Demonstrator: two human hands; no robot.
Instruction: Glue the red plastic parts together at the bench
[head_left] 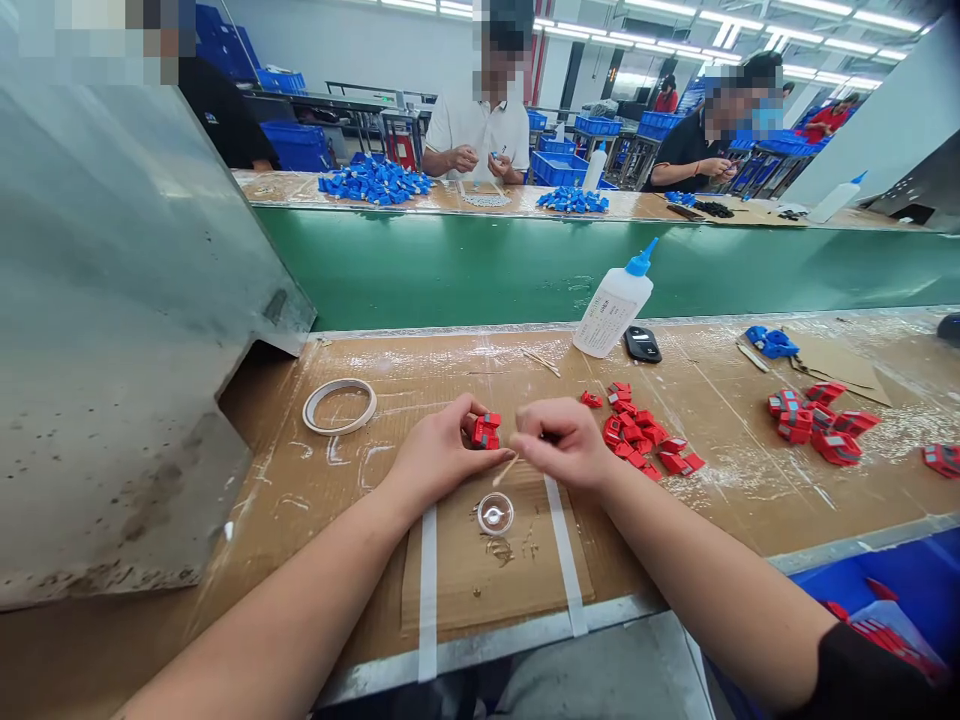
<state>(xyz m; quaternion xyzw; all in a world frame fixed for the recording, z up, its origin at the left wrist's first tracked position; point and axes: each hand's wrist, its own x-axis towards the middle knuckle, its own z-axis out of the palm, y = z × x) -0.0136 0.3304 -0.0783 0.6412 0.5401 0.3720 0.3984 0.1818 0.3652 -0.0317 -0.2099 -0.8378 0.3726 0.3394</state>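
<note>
My left hand [442,445] grips a small red plastic part [486,431] between thumb and fingers. Close by on the right, my right hand [559,438] pinches a thin wooden stick [505,470], whose lower end slants down to the left. Below both hands, a small round clear dish [496,514] rests on a cardboard sheet [517,580] held by white tape strips. Several red parts [634,430] lie in a loose pile just right of my right hand.
A tape roll [340,406] lies left; a white bottle [613,310] and black device [643,344] stand behind. More red parts [821,420] and blue parts [771,342] lie right. A metal housing [135,330] borders the left. Across the green belt [450,265], people work.
</note>
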